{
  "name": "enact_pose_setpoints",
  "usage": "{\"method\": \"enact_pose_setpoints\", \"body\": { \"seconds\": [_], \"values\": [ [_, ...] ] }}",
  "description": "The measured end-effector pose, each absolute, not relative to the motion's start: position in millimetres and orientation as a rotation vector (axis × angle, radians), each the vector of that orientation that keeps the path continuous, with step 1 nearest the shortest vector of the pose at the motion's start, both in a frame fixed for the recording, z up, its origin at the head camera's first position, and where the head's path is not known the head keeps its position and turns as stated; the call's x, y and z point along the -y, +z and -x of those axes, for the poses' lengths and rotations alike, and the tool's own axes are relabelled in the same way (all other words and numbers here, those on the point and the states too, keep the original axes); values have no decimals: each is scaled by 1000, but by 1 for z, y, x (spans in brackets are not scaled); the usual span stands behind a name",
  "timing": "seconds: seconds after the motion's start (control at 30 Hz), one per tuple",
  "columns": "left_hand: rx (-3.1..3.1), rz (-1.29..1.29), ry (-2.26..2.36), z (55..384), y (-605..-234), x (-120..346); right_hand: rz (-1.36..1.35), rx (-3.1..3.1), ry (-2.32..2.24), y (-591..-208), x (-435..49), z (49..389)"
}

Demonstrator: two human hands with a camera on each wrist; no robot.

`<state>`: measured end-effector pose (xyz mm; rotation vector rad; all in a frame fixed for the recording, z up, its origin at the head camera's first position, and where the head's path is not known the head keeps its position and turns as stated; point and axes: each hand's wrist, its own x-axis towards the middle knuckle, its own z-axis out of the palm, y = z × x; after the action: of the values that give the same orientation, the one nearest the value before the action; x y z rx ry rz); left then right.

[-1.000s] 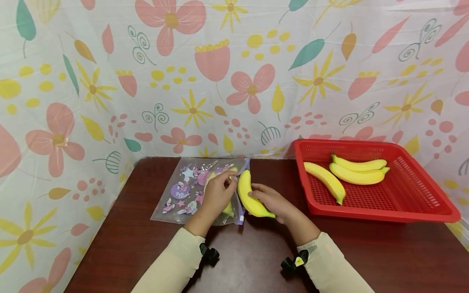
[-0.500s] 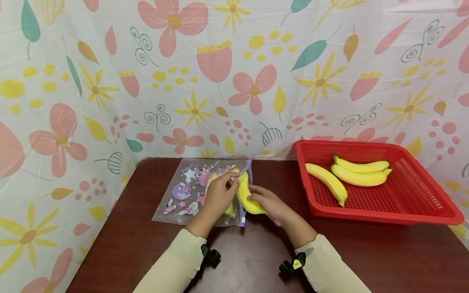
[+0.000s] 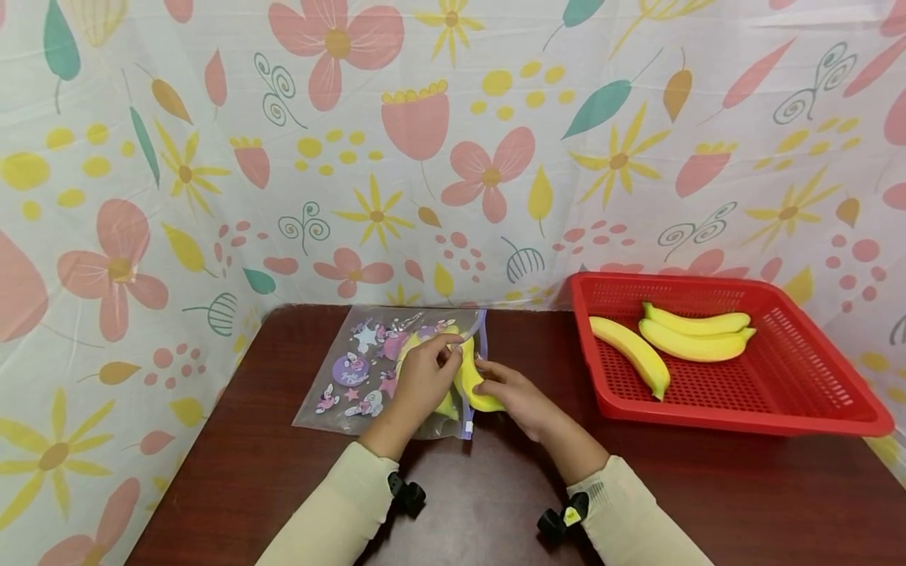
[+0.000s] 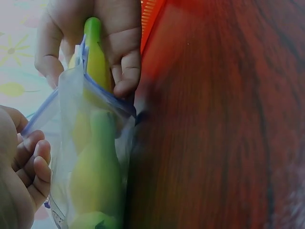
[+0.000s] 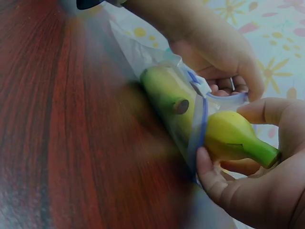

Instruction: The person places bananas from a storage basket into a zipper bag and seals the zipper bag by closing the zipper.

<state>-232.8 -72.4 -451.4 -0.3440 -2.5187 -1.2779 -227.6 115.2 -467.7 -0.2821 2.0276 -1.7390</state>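
A clear zip bag [image 3: 340, 401] with purple and pink cartoon prints lies flat on the table, its purple-edged mouth facing right. My left hand [image 3: 423, 376] pinches the upper lip of that mouth and lifts it. My right hand [image 3: 522, 399] grips a yellow banana [image 3: 481, 399] by its stem half; the far part is inside the bag. In the right wrist view the banana's green stem [image 5: 262, 151] sticks out between the fingers and thumb. At least one other banana [image 4: 97, 176] shows through the plastic in the left wrist view. The white slider [image 5: 202, 86] sits at one end of the zip.
A red plastic basket [image 3: 743, 420] stands at the right of the table. In it are a banana [image 3: 633, 354] by the left wall and two bananas [image 3: 697, 346] side by side. Behind the dark wooden table [image 3: 495, 503] hangs a floral cloth [image 3: 488, 94].
My right hand has moved left, pushing the banana from beside the bag's mouth partly into it. The left hand keeps its pinch on the bag's lip.
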Motion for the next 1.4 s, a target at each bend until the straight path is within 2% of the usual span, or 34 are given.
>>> {"method": "enact_pose_setpoints", "body": {
  "seconds": [1.07, 1.4],
  "values": [
    [2534, 366, -1282, 232, -454, 70, 438, -2158, -1712, -483, -106, 221],
    [2517, 379, -1252, 231, -455, 68, 569, -2144, -1698, -486, -105, 220]
  ]
}}
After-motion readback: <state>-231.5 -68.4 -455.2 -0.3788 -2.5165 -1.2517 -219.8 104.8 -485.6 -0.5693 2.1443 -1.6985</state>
